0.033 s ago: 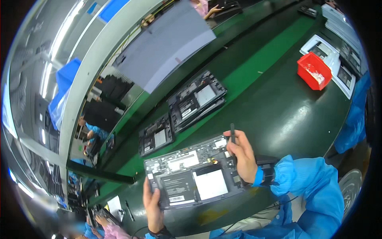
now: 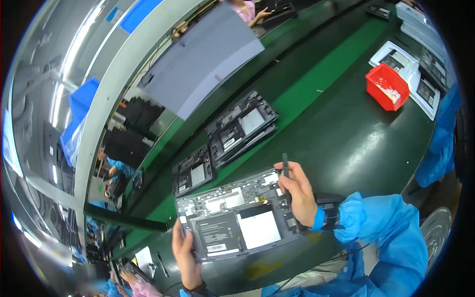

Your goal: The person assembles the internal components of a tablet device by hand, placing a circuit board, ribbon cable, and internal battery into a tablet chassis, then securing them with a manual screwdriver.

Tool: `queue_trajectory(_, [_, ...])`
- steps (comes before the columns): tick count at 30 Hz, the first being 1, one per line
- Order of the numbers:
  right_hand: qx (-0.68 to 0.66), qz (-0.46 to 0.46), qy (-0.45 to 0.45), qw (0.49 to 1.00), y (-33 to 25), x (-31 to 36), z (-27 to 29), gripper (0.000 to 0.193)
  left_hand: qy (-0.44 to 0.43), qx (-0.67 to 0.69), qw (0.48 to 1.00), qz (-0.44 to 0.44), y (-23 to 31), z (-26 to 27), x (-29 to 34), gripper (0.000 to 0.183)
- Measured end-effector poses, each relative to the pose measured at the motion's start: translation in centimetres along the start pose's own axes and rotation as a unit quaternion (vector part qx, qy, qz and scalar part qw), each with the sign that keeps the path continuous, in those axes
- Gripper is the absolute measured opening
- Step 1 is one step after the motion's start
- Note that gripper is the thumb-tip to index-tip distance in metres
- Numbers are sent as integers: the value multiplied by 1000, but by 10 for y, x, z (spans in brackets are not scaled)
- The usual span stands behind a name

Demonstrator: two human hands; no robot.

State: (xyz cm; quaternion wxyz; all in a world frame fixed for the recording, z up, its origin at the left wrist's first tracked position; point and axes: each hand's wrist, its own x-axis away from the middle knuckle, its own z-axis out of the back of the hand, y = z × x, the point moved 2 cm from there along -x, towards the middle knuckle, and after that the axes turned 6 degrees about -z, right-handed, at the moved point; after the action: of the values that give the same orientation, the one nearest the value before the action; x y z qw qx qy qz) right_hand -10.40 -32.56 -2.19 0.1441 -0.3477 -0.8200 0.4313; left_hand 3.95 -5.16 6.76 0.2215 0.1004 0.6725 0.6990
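Note:
An opened laptop base (image 2: pixel 235 215) is tilted up in front of me, its circuit board, black battery (image 2: pixel 216 236) and white panel (image 2: pixel 260 230) exposed. My left hand (image 2: pixel 184 250) grips its left edge, thumb on top and fingers hidden behind. At the upper right corner, my right hand (image 2: pixel 301 195) is closed around a slim dark stick-like tool (image 2: pixel 285 166) that points upward. That hand's lower part overlaps the laptop's right side; whether it also holds the edge I cannot tell.
Beyond the laptop lie more opened laptop bases, a stack (image 2: pixel 242 126) and another one (image 2: pixel 194 172). A red bin (image 2: pixel 388 88) with small white pieces stands far right beside white trays (image 2: pixel 391 55). A metal frame post (image 2: pixel 99 114) rises at left. Other people work at the far and left sides.
The whole view has shifted slightly, with the laptop and both hands a little further left in it. Both grips look the same.

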Motion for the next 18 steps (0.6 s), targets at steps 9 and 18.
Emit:
queue_trajectory(9, [-123, 242, 241, 932, -70, -92, 89, 24, -137, 76, 988, 0, 15, -122, -181, 46])
queue_trajectory(18, [-67, 235, 300, 922, -73, -107, 111, 24, -215, -124, 965, -87, -139, -363, -388, 23])
